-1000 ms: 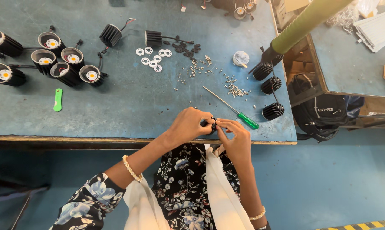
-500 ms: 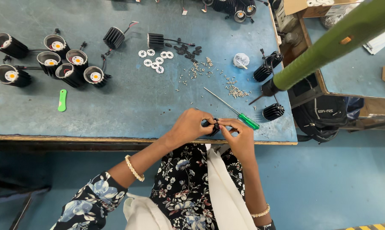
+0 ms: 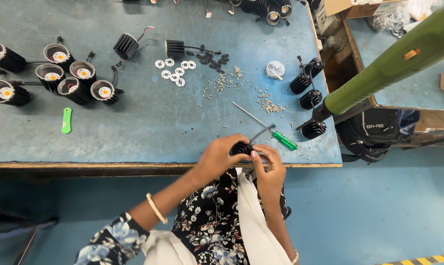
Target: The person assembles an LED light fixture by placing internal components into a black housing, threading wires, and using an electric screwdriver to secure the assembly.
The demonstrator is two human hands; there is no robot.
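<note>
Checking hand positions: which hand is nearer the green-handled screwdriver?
Right. The right hand sits just below-left of the screwdriver handle; the left hand is farther left.

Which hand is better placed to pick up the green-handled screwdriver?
Probably the right hand: the screwdriver lies just beyond it, while the left hand grips the black finned part.

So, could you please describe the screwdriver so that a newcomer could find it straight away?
Start at the blue worktable and follow its near edge to the right hand. Just beyond that hand lies the screwdriver, slanting across the table. It is the only tool with a bright green handle and a long thin metal shaft, unlike the flat green tag far left.
</note>
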